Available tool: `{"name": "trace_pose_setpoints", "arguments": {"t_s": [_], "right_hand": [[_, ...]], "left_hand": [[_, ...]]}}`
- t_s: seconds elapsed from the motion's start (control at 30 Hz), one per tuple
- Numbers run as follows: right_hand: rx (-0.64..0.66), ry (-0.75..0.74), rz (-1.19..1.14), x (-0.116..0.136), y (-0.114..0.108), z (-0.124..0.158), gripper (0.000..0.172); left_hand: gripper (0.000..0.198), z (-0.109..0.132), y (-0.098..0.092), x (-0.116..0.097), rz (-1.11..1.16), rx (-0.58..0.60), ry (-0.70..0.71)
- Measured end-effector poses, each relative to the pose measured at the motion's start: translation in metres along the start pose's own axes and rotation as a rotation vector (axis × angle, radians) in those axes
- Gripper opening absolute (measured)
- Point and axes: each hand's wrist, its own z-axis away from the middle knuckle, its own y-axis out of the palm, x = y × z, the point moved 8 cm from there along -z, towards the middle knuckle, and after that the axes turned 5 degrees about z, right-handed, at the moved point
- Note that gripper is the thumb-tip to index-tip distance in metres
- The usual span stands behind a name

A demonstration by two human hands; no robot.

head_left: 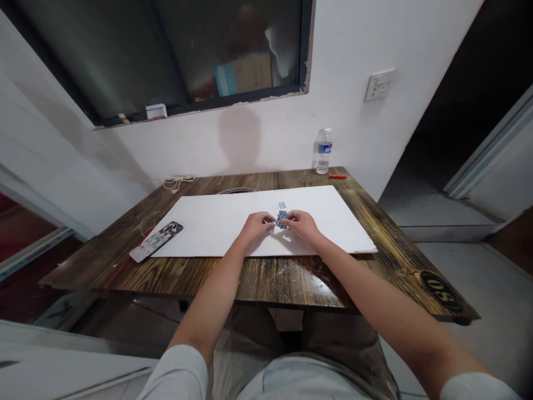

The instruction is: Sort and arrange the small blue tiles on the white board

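My right hand [302, 223] pinches a small bunch of blue-and-white patterned pieces [282, 220], held just above a white board [216, 222]. They look like little cards, but are too small to tell for sure. Close on the left of the bunch is my left hand [257, 225], its fingers curled and thumb drawn in. Whatever is between its fingertips is too small to make out. A flat blue-and-white piece [282, 205] lies on the board just beyond the hands.
A phone in a patterned case [158, 241] overlaps the board's left edge. Toward the wall stand a water bottle [323, 151], a red pen [337, 176] and a coiled white cable [178, 181]. A round black "80" mark [440, 290] is at the wooden table's [375, 222] right corner.
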Motion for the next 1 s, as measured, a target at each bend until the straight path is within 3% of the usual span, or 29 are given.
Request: {"name": "trace_pose_setpoints", "arguments": {"t_s": [0.17,0.33,0.53,0.77,1.0], "right_hand": [[-0.001,-0.001,-0.012,-0.001,0.0,-0.001,0.025],[0.046,0.051,-0.012,-0.008,0.007,-0.001,0.026],[0.08,0.076,-0.106,-0.01,0.01,0.001,0.03],[0.063,0.088,-0.195,-0.012,0.006,0.001,0.032],[0.084,0.045,-0.23,-0.01,0.007,-0.002,0.043]], "left_hand": [[0.019,0.004,-0.02,-0.009,0.05,-0.197,0.038],[0.017,0.017,-0.034,-0.033,-0.009,-0.361,0.248],[0.019,0.022,-0.015,-0.047,0.0,-0.196,0.412],[0.019,0.018,-0.005,-0.044,-0.061,-0.08,0.344],[0.024,0.016,-0.004,-0.04,-0.061,-0.059,0.269]]}}
